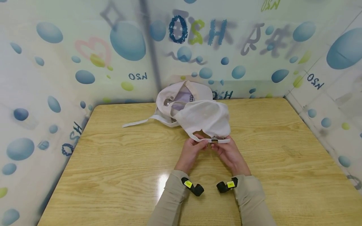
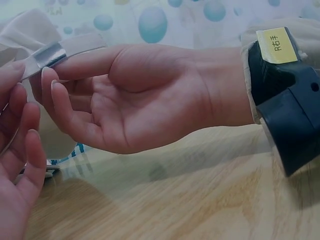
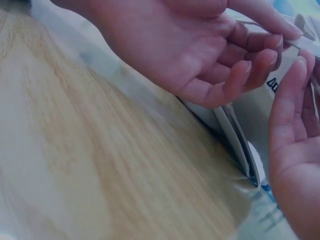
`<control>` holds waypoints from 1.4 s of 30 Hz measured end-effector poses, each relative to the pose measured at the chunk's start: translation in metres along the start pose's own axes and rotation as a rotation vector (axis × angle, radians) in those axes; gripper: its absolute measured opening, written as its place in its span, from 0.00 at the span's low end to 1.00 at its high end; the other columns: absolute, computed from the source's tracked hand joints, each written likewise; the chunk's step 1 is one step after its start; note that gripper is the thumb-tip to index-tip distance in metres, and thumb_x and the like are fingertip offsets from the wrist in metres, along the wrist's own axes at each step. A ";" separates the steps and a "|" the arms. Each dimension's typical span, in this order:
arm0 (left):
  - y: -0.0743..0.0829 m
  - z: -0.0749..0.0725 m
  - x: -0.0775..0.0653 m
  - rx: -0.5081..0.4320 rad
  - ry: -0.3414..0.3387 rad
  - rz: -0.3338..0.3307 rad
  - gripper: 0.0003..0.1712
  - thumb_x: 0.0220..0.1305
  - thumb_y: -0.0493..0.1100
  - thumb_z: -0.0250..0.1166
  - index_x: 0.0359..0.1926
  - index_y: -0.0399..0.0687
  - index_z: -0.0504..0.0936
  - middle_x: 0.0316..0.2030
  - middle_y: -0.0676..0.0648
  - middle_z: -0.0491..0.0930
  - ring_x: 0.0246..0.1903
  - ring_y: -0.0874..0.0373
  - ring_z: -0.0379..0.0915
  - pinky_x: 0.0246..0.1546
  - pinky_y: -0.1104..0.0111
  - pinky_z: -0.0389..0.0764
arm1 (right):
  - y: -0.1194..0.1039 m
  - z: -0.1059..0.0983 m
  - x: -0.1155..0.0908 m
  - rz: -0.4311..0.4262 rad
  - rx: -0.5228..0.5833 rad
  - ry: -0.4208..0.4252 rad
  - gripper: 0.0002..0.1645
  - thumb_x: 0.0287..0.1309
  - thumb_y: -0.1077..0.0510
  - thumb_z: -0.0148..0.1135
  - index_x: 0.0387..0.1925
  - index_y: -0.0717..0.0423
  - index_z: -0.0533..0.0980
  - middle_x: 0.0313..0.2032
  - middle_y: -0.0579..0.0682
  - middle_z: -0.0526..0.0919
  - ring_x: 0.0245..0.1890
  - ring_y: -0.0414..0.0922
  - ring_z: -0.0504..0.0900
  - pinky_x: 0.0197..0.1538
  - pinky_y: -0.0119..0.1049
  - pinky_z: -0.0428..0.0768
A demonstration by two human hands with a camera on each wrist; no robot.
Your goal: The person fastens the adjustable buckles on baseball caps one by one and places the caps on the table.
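A white cap (image 1: 209,117) is held over the far half of the table, its rear opening turned toward the person. Below that opening, the narrow strap (image 1: 224,141) is stretched between both hands, and a metal buckle (image 1: 214,141) is carried on it. The strap is pinched left of the buckle by the thumb and fingers of the left hand (image 1: 191,153); its buckle side is gripped by the right hand (image 1: 230,157), though the exact hold of those fingertips is partly hidden. Just behind, overlapped by the held cap, a second pale cap (image 1: 202,89) is seen with its inside exposed, and a loose strap (image 1: 138,123) is trailed leftward across the wood-grain table (image 1: 127,157). Beige sleeves (image 1: 251,194) are worn, with a black camera (image 1: 198,190) fixed at each wrist. The table is backed by a wall (image 1: 240,18) patterned with blue ovals.
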State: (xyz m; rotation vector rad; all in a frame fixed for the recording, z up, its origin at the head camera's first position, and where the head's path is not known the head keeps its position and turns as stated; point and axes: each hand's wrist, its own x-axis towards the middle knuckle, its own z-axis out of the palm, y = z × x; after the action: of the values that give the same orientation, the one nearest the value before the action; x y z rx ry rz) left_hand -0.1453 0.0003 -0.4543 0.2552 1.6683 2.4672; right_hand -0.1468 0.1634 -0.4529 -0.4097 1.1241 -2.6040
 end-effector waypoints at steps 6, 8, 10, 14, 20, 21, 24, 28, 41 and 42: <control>-0.001 0.000 0.000 -0.007 -0.022 0.018 0.04 0.56 0.35 0.62 0.29 0.42 0.74 0.25 0.52 0.75 0.27 0.58 0.71 0.35 0.61 0.73 | 0.002 0.001 0.001 -0.004 0.009 0.001 0.11 0.55 0.73 0.51 0.38 0.59 0.70 0.34 0.52 0.77 0.32 0.43 0.78 0.36 0.31 0.77; -0.002 0.000 0.000 -0.014 -0.023 0.028 0.04 0.56 0.35 0.62 0.29 0.43 0.74 0.25 0.51 0.75 0.27 0.58 0.71 0.34 0.63 0.73 | 0.003 0.002 0.001 -0.006 0.014 -0.008 0.11 0.56 0.73 0.51 0.38 0.59 0.70 0.34 0.52 0.77 0.32 0.43 0.78 0.37 0.31 0.77; -0.003 0.000 0.000 -0.013 -0.024 0.035 0.04 0.56 0.36 0.62 0.29 0.43 0.73 0.25 0.51 0.75 0.27 0.59 0.71 0.34 0.64 0.73 | 0.003 0.002 0.001 -0.005 0.019 -0.012 0.10 0.56 0.73 0.51 0.38 0.59 0.70 0.35 0.52 0.77 0.32 0.44 0.79 0.37 0.31 0.77; -0.004 0.000 0.000 -0.014 -0.028 0.044 0.08 0.55 0.41 0.64 0.29 0.44 0.73 0.27 0.50 0.76 0.28 0.59 0.72 0.34 0.63 0.74 | 0.003 0.002 0.001 -0.004 -0.002 -0.025 0.10 0.56 0.72 0.53 0.40 0.60 0.70 0.36 0.53 0.77 0.33 0.44 0.79 0.39 0.32 0.77; -0.007 0.000 0.001 -0.027 -0.041 0.042 0.10 0.53 0.44 0.66 0.31 0.44 0.74 0.28 0.50 0.77 0.29 0.59 0.73 0.35 0.63 0.74 | 0.004 0.003 0.002 0.010 -0.014 -0.022 0.11 0.57 0.73 0.49 0.41 0.60 0.71 0.37 0.53 0.77 0.33 0.43 0.79 0.39 0.32 0.77; -0.008 0.000 0.001 -0.025 -0.049 0.045 0.10 0.53 0.44 0.65 0.31 0.45 0.74 0.29 0.50 0.77 0.29 0.59 0.74 0.35 0.63 0.75 | 0.004 0.003 0.002 0.011 -0.012 -0.019 0.12 0.57 0.73 0.49 0.40 0.60 0.71 0.36 0.52 0.77 0.33 0.43 0.79 0.38 0.32 0.77; -0.008 0.000 0.001 -0.021 -0.041 0.044 0.10 0.54 0.43 0.65 0.32 0.45 0.73 0.28 0.51 0.76 0.28 0.60 0.73 0.34 0.64 0.74 | 0.004 0.002 0.002 0.004 0.011 -0.028 0.12 0.57 0.74 0.48 0.39 0.60 0.72 0.36 0.52 0.77 0.32 0.43 0.79 0.37 0.31 0.77; -0.003 0.000 -0.001 -0.034 -0.012 0.010 0.06 0.56 0.40 0.63 0.33 0.46 0.74 0.27 0.51 0.75 0.27 0.60 0.72 0.34 0.65 0.73 | 0.002 -0.001 0.001 -0.025 0.064 -0.055 0.11 0.58 0.74 0.46 0.36 0.60 0.72 0.34 0.51 0.77 0.31 0.42 0.78 0.37 0.30 0.77; 0.001 0.002 -0.002 -0.074 0.056 -0.040 0.06 0.56 0.38 0.63 0.34 0.43 0.75 0.29 0.49 0.75 0.29 0.59 0.72 0.35 0.67 0.75 | 0.000 -0.001 0.000 -0.025 0.080 -0.021 0.10 0.58 0.71 0.49 0.38 0.56 0.70 0.34 0.50 0.76 0.32 0.42 0.77 0.38 0.30 0.76; 0.001 0.002 -0.002 -0.071 0.054 -0.038 0.06 0.56 0.38 0.62 0.34 0.43 0.75 0.29 0.49 0.75 0.29 0.59 0.72 0.35 0.67 0.74 | 0.000 -0.001 0.000 -0.025 0.084 -0.021 0.10 0.58 0.71 0.50 0.39 0.56 0.69 0.35 0.50 0.76 0.32 0.42 0.77 0.38 0.30 0.76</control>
State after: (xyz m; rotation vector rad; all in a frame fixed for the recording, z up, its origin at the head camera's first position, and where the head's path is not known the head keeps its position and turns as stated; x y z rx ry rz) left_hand -0.1430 0.0009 -0.4525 0.1479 1.5859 2.5213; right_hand -0.1468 0.1642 -0.4536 -0.4340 1.0055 -2.6508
